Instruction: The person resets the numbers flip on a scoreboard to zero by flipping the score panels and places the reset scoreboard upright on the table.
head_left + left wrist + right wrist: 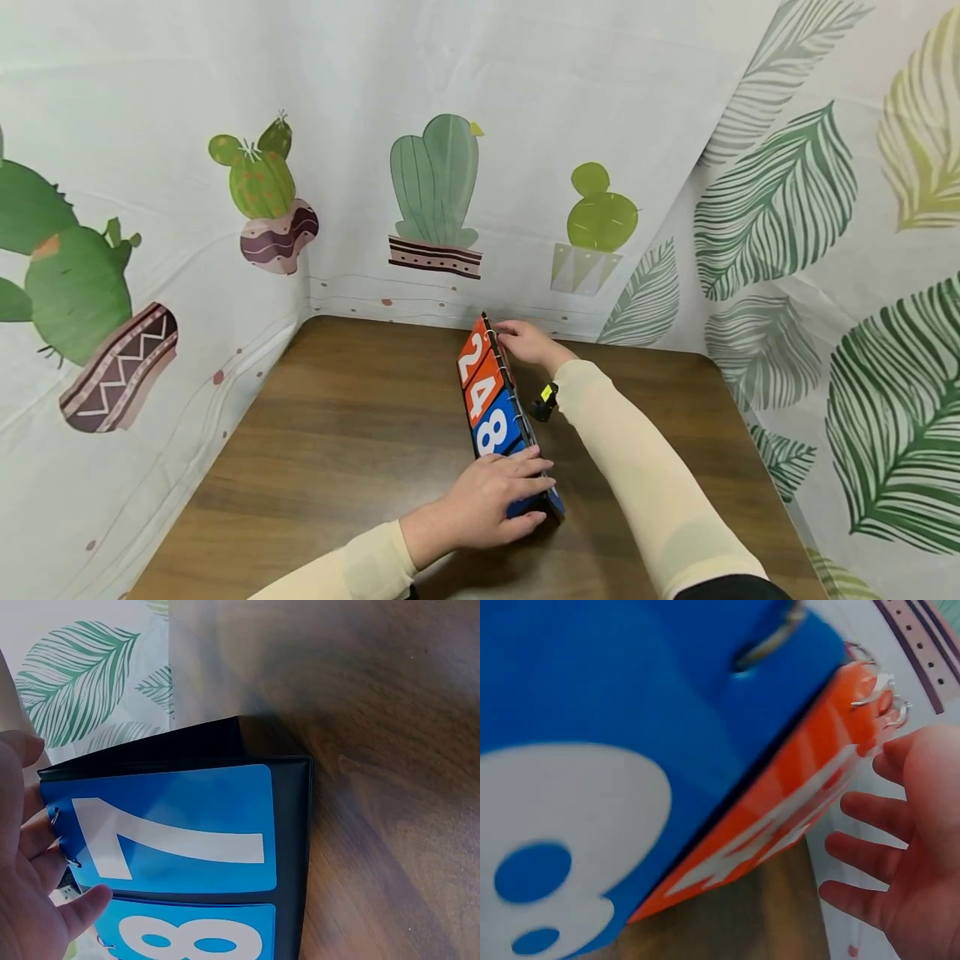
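A flip scoreboard [482,392] stands like a tent on the table, with orange cards 2 and 4 and a blue 8 facing left in the head view. Over its near end lies my left hand [487,500], fingers spread across the top ridge. In the left wrist view those fingers touch the ridge by the metal rings, beside a blue card [172,829] marked 7. My right hand [528,343] is at the far end, fingertips close to the ridge. The right wrist view shows its fingers loosely bent near the rings of the orange cards [780,817].
The brown wooden table [352,433] ends at a white fabric backdrop [345,125] printed with cacti and leaves. A small black device with a yellow label [546,402] is at my right wrist.
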A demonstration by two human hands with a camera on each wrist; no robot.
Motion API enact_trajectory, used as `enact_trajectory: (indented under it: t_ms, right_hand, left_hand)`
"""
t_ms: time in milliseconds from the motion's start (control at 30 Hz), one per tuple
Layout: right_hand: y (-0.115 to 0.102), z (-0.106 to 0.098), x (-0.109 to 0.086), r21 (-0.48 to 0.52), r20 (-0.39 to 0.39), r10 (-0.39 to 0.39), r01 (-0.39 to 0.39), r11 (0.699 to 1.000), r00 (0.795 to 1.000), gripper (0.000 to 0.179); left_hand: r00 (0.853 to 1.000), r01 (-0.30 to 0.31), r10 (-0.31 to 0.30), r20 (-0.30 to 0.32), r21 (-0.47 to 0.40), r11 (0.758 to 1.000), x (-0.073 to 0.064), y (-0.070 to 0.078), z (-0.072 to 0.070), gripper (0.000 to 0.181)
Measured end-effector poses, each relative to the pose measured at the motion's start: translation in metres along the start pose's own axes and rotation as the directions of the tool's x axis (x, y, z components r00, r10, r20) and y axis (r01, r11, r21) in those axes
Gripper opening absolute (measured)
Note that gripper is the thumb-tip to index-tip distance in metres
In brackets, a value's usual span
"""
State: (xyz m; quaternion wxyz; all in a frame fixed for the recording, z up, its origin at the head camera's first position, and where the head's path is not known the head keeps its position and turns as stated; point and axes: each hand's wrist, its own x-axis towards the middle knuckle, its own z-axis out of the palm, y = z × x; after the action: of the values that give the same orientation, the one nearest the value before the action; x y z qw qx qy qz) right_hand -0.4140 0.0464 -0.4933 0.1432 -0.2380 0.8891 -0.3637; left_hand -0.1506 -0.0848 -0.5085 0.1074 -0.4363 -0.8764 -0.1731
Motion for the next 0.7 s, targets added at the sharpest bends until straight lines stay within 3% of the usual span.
enact_trajectory:
  t_ms: [233, 433, 700]
  right_hand:
    - [-0.001, 0.007, 0.007, 0.14, 0.054, 0.091, -0.097, 0.985, 0.994, 0.058]
    - [0.003, 0.001, 0.014, 0.095, 0.101, 0.084, -0.094, 0.991, 0.991, 0.071]
    - [-0.003, -0.002, 0.017, 0.055, 0.094, 0.083, -0.089, 0.995, 0.992, 0.07]
  left_hand:
    - [1.0, -0.024, 0.024, -0.012, -0.004, 1.0, 0.0, -0.002, 0.001, 0.045]
    - [1.0, -0.023, 0.023, 0.007, -0.023, 0.999, 0.001, -0.004, 0.0, 0.045]
    - [1.0, -0.023, 0.023, 0.005, -0.011, 1.0, -0.001, -0.004, 0.0, 0.044]
